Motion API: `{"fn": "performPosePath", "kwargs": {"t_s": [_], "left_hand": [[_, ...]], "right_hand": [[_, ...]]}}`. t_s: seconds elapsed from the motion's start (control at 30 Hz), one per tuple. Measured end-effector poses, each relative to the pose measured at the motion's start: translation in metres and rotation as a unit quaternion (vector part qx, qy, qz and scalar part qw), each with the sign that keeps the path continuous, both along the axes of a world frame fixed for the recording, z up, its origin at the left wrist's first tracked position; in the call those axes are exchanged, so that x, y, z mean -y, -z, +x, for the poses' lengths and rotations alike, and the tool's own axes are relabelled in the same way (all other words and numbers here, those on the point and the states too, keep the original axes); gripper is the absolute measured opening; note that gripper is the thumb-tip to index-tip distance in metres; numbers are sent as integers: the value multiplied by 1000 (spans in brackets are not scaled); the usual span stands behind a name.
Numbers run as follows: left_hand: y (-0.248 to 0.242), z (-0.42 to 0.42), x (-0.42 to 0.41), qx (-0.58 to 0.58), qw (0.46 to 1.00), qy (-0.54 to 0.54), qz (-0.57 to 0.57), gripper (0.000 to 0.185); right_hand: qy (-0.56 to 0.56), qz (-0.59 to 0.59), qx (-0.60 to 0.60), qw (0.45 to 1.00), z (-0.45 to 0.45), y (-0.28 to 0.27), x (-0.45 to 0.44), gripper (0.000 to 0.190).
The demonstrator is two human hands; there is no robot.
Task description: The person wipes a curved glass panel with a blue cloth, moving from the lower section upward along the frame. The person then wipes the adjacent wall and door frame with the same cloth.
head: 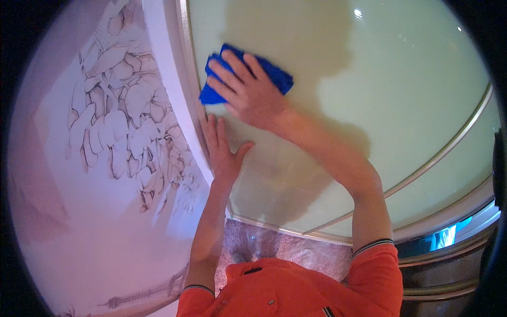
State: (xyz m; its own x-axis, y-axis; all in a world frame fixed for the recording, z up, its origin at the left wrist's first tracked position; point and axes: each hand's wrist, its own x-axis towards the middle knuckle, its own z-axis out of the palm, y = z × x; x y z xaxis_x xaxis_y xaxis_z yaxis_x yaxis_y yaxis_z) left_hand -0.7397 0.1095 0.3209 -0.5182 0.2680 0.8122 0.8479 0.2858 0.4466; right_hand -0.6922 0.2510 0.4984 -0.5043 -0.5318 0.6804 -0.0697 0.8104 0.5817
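Note:
My right hand [257,93] presses a folded blue cloth [277,75] flat against a large, pale green, glossy panel [396,99], near its left edge. Its fingers are spread over the cloth. Just below it, my left hand [225,152] rests with fingers apart on the panel's lower left part, fingertips beside the metal edge trim [190,51]. Nothing is in the left hand. The cloth and the left hand do not touch.
Left of the panel runs a white frame strip [164,59], then a wall [99,237] with a drawn flower pattern. A thin metal strip [439,158] crosses the panel at right. Clear plastic [313,257] lies on the carpet [285,241] below. Dark furniture [443,273] stands at lower right.

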Motion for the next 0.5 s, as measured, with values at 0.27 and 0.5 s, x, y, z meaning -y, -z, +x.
{"fn": "performPosePath", "kwargs": {"t_s": [0.27,0.5], "left_hand": [[13,-1,3,-3,1000,-20,24,117],[12,3,-4,0,999,-10,43,115]], "right_hand": [[59,37,80,994,68,47,-29,61],[81,-66,-54,993,83,-14,-29,66]]}}
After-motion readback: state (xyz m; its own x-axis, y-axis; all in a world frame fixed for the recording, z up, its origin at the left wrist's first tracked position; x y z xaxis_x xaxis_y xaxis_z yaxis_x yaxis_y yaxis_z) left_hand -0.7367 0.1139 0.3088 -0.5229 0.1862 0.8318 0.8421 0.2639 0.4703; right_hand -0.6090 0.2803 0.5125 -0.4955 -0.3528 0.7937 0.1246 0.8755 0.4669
